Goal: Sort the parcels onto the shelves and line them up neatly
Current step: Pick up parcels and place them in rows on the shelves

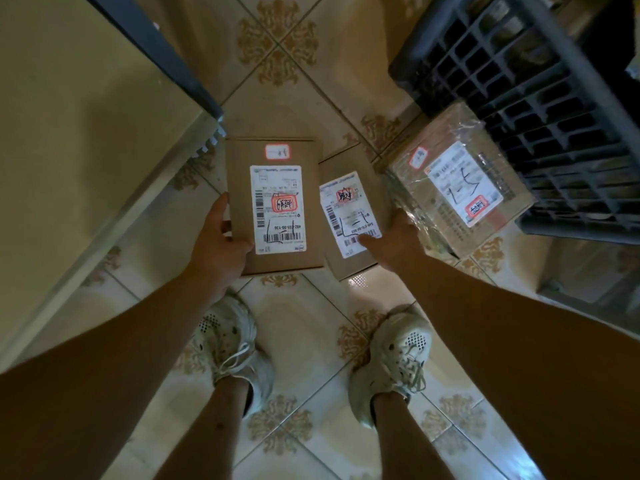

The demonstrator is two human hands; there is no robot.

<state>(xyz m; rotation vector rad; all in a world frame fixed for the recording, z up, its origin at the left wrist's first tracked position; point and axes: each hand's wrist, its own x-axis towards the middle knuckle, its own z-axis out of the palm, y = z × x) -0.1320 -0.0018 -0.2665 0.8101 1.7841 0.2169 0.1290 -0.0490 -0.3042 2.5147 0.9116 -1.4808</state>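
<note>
Starts far left with a pale panel (69, 133) with a dark edge, maybe part of the shelving, can't tell; no parcel on it anywhere in view. Grips the bigger cardboard parcel (273, 202) with the left hand (216, 244), thumb on the top face near the label, fingers along its left edge; holds it above the tiled floor (277, 46), overlapping the next one a bit. Pinches the smaller cardboard parcel (346, 213) with the right hand (398, 240), thumb flat across its label, other fingers hidden behind. Further right, the tape-wrapped parcel (457, 188) down on the floor, right up against the black plastic crate (540, 98). Looks like early days tbh: nothing shelved as far as visible; two in hand; at least one more to fetch; lining up not started. As for the crate: brownish shapes through the grid wall, possibly more parcels; too dark to call.
</note>
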